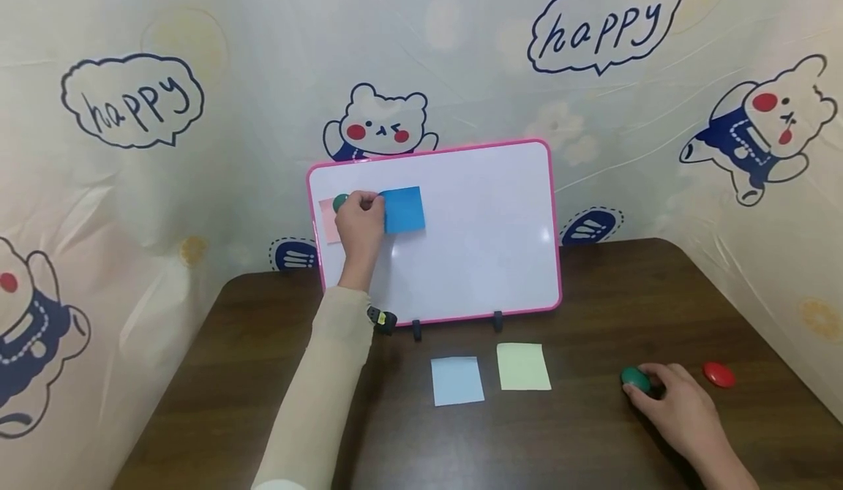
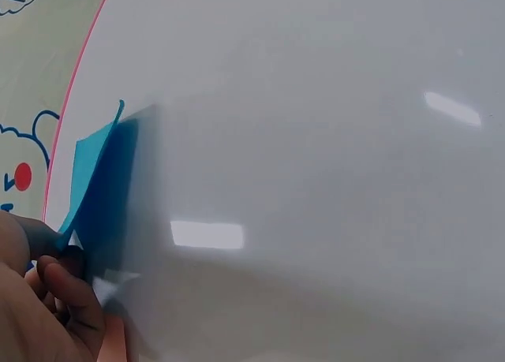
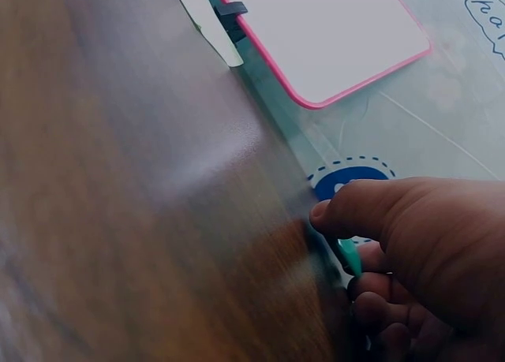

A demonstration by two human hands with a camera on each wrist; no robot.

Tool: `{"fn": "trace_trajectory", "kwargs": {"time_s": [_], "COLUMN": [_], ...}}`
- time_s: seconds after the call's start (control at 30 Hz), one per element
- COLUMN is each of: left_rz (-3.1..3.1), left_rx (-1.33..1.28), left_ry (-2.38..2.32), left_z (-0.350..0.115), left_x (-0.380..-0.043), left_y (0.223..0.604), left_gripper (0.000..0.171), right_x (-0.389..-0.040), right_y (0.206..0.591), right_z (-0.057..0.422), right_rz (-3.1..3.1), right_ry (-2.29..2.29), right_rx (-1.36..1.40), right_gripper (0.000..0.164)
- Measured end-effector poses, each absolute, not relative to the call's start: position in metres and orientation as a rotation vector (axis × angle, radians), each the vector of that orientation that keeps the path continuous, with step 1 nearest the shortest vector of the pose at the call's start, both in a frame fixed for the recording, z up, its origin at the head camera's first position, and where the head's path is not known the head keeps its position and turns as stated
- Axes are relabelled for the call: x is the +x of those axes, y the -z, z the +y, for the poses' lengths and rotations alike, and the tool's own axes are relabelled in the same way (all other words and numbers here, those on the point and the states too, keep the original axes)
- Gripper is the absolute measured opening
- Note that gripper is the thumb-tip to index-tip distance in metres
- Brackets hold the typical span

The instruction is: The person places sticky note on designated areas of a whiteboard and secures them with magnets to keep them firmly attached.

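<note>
My left hand (image 1: pixel 361 227) pinches the left edge of a bright blue sticky note (image 1: pixel 405 210) against the upper left of a whiteboard (image 1: pixel 490 249) with a pink frame. In the left wrist view that blue note (image 2: pixel 95 169) stands tilted off the board's surface at its far edge. Partly hidden behind the hand, a pink sticky note (image 1: pixel 331 230) is on the board with a round green magnet (image 1: pixel 339 202) over its top. On the table's right side my right hand (image 1: pixel 685 411) holds another round green magnet (image 1: pixel 635 379) between thumb and fingers.
A red magnet (image 1: pixel 718 374) lies just beyond my right hand. In front of the board, a light blue note (image 1: pixel 457 382) and a pale green note (image 1: pixel 523 367) lie on the brown table (image 1: pixel 263 358). Black feet (image 1: pixel 497 321) hold the board up before a printed curtain (image 1: pixel 263 110).
</note>
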State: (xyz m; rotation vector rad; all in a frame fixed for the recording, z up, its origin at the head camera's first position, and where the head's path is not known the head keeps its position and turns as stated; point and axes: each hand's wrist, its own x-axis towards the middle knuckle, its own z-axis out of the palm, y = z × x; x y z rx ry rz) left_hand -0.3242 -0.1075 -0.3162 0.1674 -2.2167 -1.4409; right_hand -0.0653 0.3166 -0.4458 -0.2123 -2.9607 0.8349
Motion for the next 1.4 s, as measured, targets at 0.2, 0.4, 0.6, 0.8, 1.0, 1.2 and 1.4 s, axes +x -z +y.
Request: {"fn": "trace_trajectory", "kwargs": {"time_s": [0.2, 0.4, 0.6, 0.8, 1.0, 1.2, 1.4], "left_rz": [-2.229, -2.255, -2.262, -2.286, -2.298, -2.295, -2.304], "left_rx": [0.201, 0.236, 0.238, 0.233, 0.223, 0.225, 0.211], "left_ry": [1.42, 1.391, 1.377, 1.325, 1.306, 1.3, 1.296], "left_z": [-0.105, -0.103, -0.102, -0.102, -0.102, -0.104, -0.104], "left_x": [-0.325, -0.323, -0.322, -0.323, -0.322, -0.321, -0.322], "left_y": [0.313, 0.311, 0.308, 0.306, 0.307, 0.307, 0.309], "left_gripper": [0.023, 0.023, 0.023, 0.022, 0.023, 0.022, 0.023], "right_x": [-0.065, -0.064, -0.063, -0.063, -0.066, -0.067, -0.07], "right_y": [0.444, 0.444, 0.442, 0.44, 0.437, 0.43, 0.421], "right_z": [0.316, 0.315, 0.312, 0.307, 0.297, 0.281, 0.272], "right_rz": [-2.956, -2.962, -2.939, -2.919, -2.863, -2.78, -2.794], "right_ry": [-0.831, -0.836, -0.847, -0.863, -0.875, -0.944, -0.99], "right_rx": [-0.203, -0.199, -0.179, -0.161, -0.129, -0.093, -0.075], "right_gripper": [0.052, 0.053, 0.051, 0.05, 0.049, 0.042, 0.045]}}
